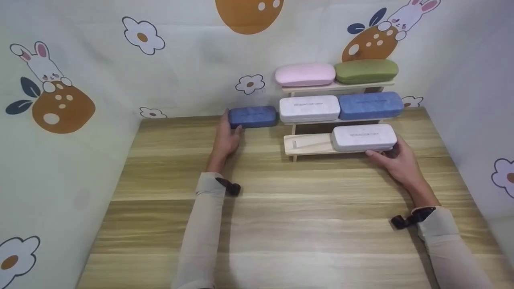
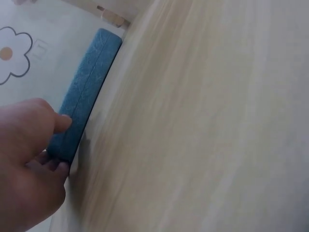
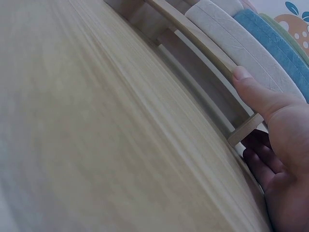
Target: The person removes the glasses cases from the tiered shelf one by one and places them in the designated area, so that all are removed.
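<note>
My left hand [image 1: 227, 138] grips the left end of a blue glasses case [image 1: 253, 117], which lies at the back of the table; in the left wrist view the thumb presses along its side. A white glasses case [image 1: 364, 137] sits on the lowest step of a wooden tiered rack [image 1: 307, 143]. Around that case's right end my right hand [image 1: 397, 160] curls, with the thumb at its lower front edge where it meets the step. In the right wrist view, the lower fingers [image 3: 263, 162] reach behind the rack's end, beneath the step; the index finger is hidden.
The middle step bears another white case [image 1: 309, 108] and a lighter blue case [image 1: 370, 105]. On top lie a pink case [image 1: 305, 75] and a green case [image 1: 366, 71]. Patterned walls [image 1: 192, 80] bound the wooden table [image 1: 301, 224] behind and at both sides.
</note>
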`<state>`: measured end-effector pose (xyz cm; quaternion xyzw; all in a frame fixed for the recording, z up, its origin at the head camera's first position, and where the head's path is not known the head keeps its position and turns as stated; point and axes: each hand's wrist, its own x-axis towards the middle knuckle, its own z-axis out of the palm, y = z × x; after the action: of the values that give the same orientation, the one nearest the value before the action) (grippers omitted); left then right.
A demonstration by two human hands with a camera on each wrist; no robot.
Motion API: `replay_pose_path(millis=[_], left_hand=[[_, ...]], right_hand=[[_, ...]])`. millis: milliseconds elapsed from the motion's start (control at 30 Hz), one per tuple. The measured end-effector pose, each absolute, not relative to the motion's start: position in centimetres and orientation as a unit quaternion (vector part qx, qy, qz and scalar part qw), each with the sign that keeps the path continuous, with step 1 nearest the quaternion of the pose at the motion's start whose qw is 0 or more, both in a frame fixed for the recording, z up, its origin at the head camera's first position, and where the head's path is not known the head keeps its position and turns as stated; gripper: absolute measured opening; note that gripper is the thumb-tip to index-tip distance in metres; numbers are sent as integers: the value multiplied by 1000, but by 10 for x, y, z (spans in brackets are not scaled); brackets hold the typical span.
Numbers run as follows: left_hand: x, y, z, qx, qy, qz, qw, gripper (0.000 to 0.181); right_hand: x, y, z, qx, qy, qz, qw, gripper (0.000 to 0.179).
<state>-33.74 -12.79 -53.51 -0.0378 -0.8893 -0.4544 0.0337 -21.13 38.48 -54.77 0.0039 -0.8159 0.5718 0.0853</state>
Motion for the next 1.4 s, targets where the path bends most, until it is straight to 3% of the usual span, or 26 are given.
replay_pose_path(millis=[167,300,567,800,1033,1400], left_hand=[[-326,-124,-527,-28,-889,-452,74,82],[-310,-115,-517,-35,-882,-455,114,78],[-269,-77,-505,-151,-834,-504,166,59],[-243,-44,-505,-257,-813,-500,152,50],[-234,-21,-502,-289,-806,-500,128,45],[-240,19,-502,-304,-826,-471,61,54]], right_hand=[[-212,384,-547,19,-810,579,92,88],[-212,385,-548,24,-810,577,98,86],[-209,387,-551,6,-819,567,90,82],[-210,386,-549,6,-819,567,85,86],[-211,386,-549,18,-817,569,91,86],[-212,384,-549,30,-806,582,103,88]])
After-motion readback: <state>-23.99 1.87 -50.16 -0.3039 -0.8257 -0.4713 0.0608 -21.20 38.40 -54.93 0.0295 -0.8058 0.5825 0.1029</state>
